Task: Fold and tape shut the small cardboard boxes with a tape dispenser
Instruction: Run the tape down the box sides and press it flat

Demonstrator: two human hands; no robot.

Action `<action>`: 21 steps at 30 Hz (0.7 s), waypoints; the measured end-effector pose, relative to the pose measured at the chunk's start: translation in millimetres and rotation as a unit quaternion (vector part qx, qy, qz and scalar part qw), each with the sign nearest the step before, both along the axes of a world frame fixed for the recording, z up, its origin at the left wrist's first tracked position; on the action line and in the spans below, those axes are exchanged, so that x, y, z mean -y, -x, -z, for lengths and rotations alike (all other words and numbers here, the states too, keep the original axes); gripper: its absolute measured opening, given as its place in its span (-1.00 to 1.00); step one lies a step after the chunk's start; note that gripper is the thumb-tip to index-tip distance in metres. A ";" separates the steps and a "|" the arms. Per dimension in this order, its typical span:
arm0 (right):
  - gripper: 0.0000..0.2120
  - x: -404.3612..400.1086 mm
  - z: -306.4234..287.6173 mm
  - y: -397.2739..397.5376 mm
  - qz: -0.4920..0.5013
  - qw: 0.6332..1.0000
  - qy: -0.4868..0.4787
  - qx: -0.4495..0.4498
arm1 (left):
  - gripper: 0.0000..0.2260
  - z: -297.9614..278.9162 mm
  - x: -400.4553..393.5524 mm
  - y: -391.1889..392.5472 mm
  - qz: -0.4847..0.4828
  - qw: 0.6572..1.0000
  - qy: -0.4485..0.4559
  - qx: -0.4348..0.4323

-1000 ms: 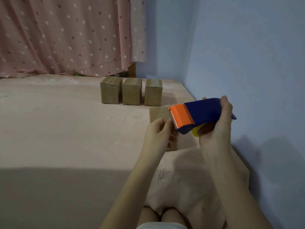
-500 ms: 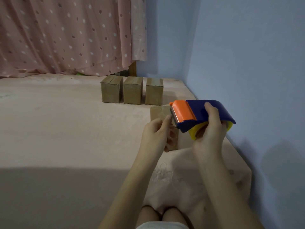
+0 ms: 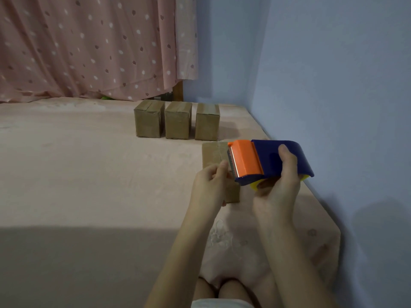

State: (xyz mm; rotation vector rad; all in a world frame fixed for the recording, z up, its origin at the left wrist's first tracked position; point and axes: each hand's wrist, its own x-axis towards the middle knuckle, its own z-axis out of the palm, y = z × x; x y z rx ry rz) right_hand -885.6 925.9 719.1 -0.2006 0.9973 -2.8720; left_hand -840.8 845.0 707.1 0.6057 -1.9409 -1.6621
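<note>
Three small brown cardboard boxes [image 3: 176,122] sitting taped in row near far edge of pink-covered bed [image 3: 89,174]. Fourth brown cardboard box [image 3: 214,155] standing nearer, toward right edge, seemingly awaiting tape. Right hand [image 3: 278,192] gripping blue-and-orange plastic tape dispenser [image 3: 264,160]; left hand [image 3: 210,187] pinching at its blade end, probably tape end.

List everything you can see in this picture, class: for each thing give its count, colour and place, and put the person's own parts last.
row of boxes: three, brown, standing side by side at the far end of the bed.
near box: one, brown, on the bed behind the hands, partly hidden.
tape dispenser: one, blue with an orange front and yellow roll, held above the near box.
bed sheet: one, pale pink, covers the bed.
curtain: one, pink with spots, at the back.
wall: blue, on the right.
left hand: at the dispenser's front edge, fingers curled.
right hand: grips the dispenser.
</note>
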 end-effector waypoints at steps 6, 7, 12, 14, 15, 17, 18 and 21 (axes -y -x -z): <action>-0.46 1.7 4.0 0.4 -0.002 1.000 0.007 0.002 | -0.61 7.4 0.3 -0.1 -0.053 0.997 0.043 -0.048; -0.46 2.3 4.9 0.4 -0.005 1.000 0.006 0.006 | -0.61 8.5 -0.8 0.4 -0.071 0.994 0.066 -0.044; -0.52 1.7 2.3 1.2 0.009 1.000 -0.006 0.029 | -0.63 12.1 -4.8 -2.7 -0.130 0.974 0.183 -0.007; -0.61 0.2 1.1 3.4 0.022 0.999 -0.016 0.028 | -0.61 9.1 -3.4 -3.1 -0.143 0.968 0.205 -0.006; -0.66 -1.4 0.9 4.4 0.029 0.999 -0.021 0.028 | -0.60 7.3 -3.5 -3.8 -0.145 0.966 0.214 -0.001; -0.74 -5.2 -0.5 6.2 0.035 0.998 -0.032 0.030 | -0.59 5.3 -4.3 -5.3 -0.147 0.962 0.229 0.004; -0.75 -7.6 -1.7 7.8 0.035 0.998 -0.036 0.034 | -0.59 6.1 -3.9 -5.8 -0.147 0.960 0.238 0.007; -0.77 -17.9 -6.4 16.5 0.035 0.998 -0.001 0.049 | -0.63 10.0 5.3 -13.8 -0.159 0.954 0.253 0.020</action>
